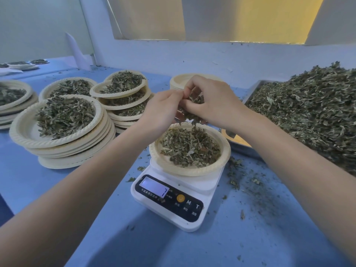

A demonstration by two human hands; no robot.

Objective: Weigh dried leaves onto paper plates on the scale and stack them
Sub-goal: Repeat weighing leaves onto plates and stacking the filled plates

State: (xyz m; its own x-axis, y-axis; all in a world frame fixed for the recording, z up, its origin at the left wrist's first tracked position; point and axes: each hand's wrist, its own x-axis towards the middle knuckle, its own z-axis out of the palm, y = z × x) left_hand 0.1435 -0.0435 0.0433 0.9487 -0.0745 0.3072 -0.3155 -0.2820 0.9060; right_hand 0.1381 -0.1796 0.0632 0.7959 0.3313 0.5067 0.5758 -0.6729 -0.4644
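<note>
Both my hands meet just above the paper plate (189,166) on the scale (173,201): right hand (210,101) curls round a clump of dried leaves (194,105), left hand (161,110) pinches at it. Bits drop onto the plate's pile. Display reads 7. Filled stacks (63,132) sit left, on the surface (250,228).

A scale (173,197) sits near the middle of the desk (250,237), carrying a paper plate (223,160) of leaves. Both hands, the left hand (159,110) and right hand (213,101), meet just above that plate. Stacks of filled plates (63,132) stand toward the desk's left edge, empty plates (179,79) behind the hands, and a heaped tray (256,89) along the right edge.
</note>
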